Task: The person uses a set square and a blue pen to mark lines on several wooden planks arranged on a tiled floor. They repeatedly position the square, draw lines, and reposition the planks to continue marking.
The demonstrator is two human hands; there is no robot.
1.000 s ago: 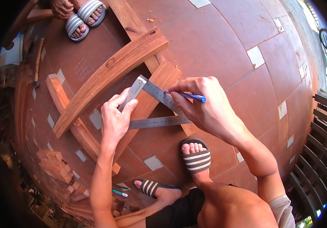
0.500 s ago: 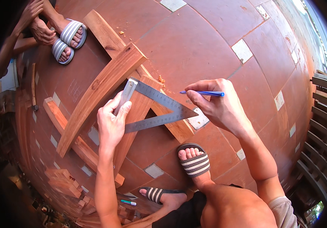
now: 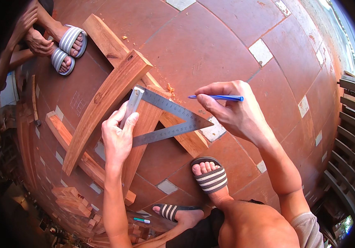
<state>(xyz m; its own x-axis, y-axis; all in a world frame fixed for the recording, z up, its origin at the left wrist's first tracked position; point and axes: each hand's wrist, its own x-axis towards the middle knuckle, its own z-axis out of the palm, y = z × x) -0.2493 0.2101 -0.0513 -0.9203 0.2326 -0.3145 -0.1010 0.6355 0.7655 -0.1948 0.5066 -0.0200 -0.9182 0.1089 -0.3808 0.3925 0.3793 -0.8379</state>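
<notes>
My left hand is closed around the thick pale stock of a metal triangular set square, whose blade reaches out to the right above the wood. Under it a straight wooden board slants toward me. My right hand pinches a blue pen, its tip pointing left, apart from the square and the wood. A curved wooden piece rises left of the square. Beneath these, a long wooden beam crosses the floor from upper left to lower right.
Another beam lies at left, near a hammer. A seated person's sandalled feet are at upper left. Small wood offcuts and a green-and-white marker lie at lower left. Slatted wooden furniture stands along the right.
The view has shifted slightly, so the wood, the square and the far feet appear a little left and lower. Both hands keep their holds, and the pen stays off the wood.
</notes>
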